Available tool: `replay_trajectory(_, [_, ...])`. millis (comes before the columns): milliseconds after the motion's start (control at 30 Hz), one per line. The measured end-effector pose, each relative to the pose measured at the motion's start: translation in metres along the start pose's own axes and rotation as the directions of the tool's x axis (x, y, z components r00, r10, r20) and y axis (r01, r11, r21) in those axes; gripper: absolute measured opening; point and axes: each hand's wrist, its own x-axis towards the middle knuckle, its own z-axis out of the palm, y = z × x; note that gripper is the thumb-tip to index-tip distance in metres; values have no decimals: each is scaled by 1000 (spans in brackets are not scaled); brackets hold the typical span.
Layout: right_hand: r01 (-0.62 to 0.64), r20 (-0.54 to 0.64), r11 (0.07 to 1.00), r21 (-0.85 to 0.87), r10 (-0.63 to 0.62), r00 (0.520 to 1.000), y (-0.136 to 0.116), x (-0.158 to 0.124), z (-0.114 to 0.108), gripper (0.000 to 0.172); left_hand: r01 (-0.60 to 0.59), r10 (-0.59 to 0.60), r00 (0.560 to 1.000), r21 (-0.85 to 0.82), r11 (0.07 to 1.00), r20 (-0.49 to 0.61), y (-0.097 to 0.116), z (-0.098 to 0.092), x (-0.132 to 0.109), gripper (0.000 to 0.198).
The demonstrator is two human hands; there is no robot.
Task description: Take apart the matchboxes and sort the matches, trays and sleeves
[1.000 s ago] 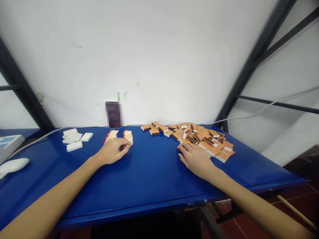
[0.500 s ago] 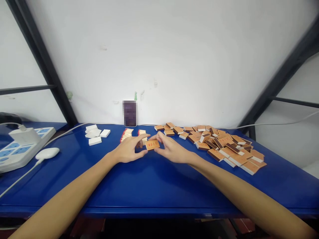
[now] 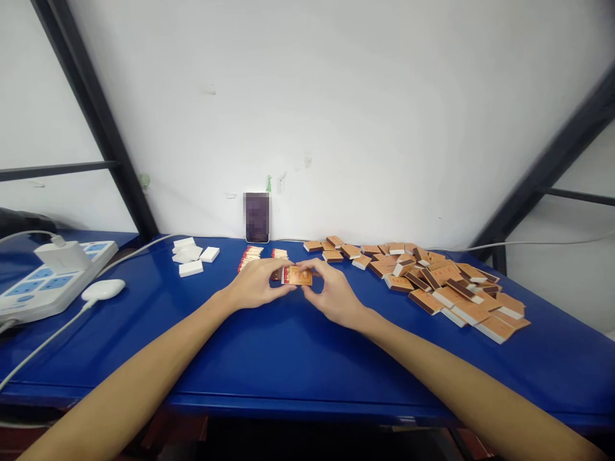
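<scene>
A tan matchbox [image 3: 300,276] with orange-red print is held above the blue table. Its left end is partly open, and red match heads show there. My left hand [image 3: 254,282] pinches that left end between thumb and forefinger. On the other side, my right hand [image 3: 336,291] grips the box by its upper and lower edges. Just behind my left hand lie two groups of loose matches [image 3: 250,256] with red heads, partly hidden by the fingers. A dark brown thing shows between the left fingers and the box; I cannot make out what it is.
A large heap of matchboxes [image 3: 446,282] spreads over the right side. Several white box trays [image 3: 191,268] lie at the back left. A phone [image 3: 257,218] leans on the wall. At far left are a power strip [image 3: 52,282] and a white cabled puck [image 3: 103,290].
The matchbox has turned from tilted to nearly level, and match heads now show at its left end. My left fingers have closed on that end. The view has shifted slightly left.
</scene>
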Motion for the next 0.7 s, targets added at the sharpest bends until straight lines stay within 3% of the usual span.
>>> replay_trajectory(100, [-12, 17, 999, -35, 13, 1000, 0, 8, 0, 36, 12, -12, 1000, -42, 999, 1, -4, -11, 1, 46])
replay_trajectory(233, [-216, 138, 954, 208, 190, 972, 5, 34, 1, 33, 28, -33, 998, -77, 997, -57, -14, -24, 0, 42])
replay_trajectory(400, [-364, 259, 794, 487, 266, 928, 14, 53, 10, 39, 8, -12, 996, -39, 999, -94, -20, -22, -4, 37])
replay_trajectory(500, [-326, 227, 803, 499, 242, 943, 18, 48, 14, 34, -7, 6, 1000, -36, 999, -25, -18, -20, -5, 38])
replay_trajectory(600, [-289, 197, 856, 428, 223, 955, 20, 38, 14, 27, 18, -11, 996, -84, 996, 86, -17, -22, -5, 31])
replay_trajectory(700, [-225, 213, 918, 326, 161, 964, 21, 30, 14, 24, 63, -50, 991, -107, 992, 121, -18, -23, -6, 27])
